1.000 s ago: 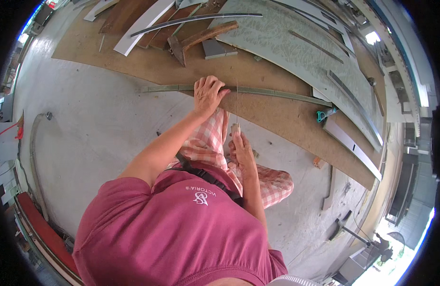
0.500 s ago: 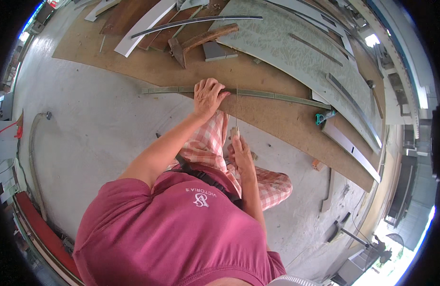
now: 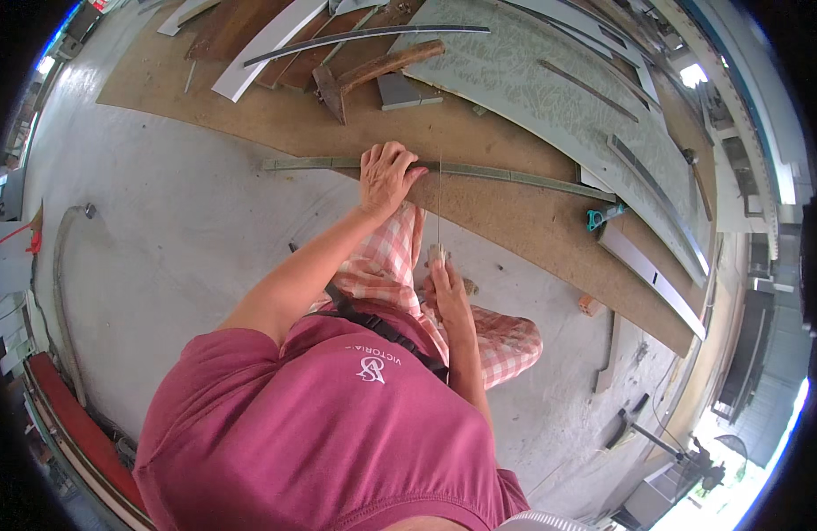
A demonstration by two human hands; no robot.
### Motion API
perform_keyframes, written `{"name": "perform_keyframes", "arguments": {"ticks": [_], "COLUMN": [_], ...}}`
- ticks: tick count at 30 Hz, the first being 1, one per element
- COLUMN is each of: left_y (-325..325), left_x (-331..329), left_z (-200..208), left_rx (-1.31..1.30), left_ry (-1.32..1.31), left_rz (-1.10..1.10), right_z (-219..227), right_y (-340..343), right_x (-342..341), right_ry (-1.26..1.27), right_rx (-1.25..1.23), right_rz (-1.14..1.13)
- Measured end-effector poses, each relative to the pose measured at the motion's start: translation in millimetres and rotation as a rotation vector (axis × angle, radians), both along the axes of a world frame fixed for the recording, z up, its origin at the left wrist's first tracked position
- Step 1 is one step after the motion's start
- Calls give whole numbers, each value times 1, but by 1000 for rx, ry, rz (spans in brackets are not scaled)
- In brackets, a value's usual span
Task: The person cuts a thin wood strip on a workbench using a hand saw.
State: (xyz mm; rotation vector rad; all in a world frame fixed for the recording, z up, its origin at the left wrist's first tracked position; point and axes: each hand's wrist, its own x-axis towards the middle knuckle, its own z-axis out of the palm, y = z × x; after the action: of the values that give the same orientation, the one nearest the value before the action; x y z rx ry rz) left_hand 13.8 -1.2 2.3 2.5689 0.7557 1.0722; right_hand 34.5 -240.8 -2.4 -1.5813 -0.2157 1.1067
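A long, narrow greenish strip (image 3: 506, 174), jointed like bamboo, lies across the edge of the brown board, its left end sticking out over the floor. My left hand (image 3: 388, 180) is closed over the strip, thumb toward the right, and presses it down. Just right of that thumb, a thin saw (image 3: 440, 203) crosses the strip, its blade seen almost edge-on. My right hand (image 3: 447, 288) is wrapped round the saw's pale handle, close to my checked trousers. How deep the blade sits in the strip cannot be made out.
On the brown board (image 3: 532, 221) lie a wooden-handled hatchet (image 3: 386, 68), a grey block (image 3: 408, 94) and a large pale patterned panel (image 3: 532, 97) with loose strips on it. A teal-handled tool (image 3: 596, 219) and white bar (image 3: 652, 279) lie right. A hose (image 3: 61, 292) runs along the left floor.
My right hand has drawn the saw slightly back toward my body. My left hand and the strip stay in place.
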Motion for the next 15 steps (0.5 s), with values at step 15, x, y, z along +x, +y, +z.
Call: {"name": "perform_keyframes", "arguments": {"ticks": [15], "left_y": [1], "left_x": [-1], "left_z": [-3], "left_rx": [18], "left_ry": [1], "left_rz": [9], "right_z": [21], "right_y": [-5], "right_x": [-2], "right_ry": [17], "right_rx": [-81], "right_rz": [52]}}
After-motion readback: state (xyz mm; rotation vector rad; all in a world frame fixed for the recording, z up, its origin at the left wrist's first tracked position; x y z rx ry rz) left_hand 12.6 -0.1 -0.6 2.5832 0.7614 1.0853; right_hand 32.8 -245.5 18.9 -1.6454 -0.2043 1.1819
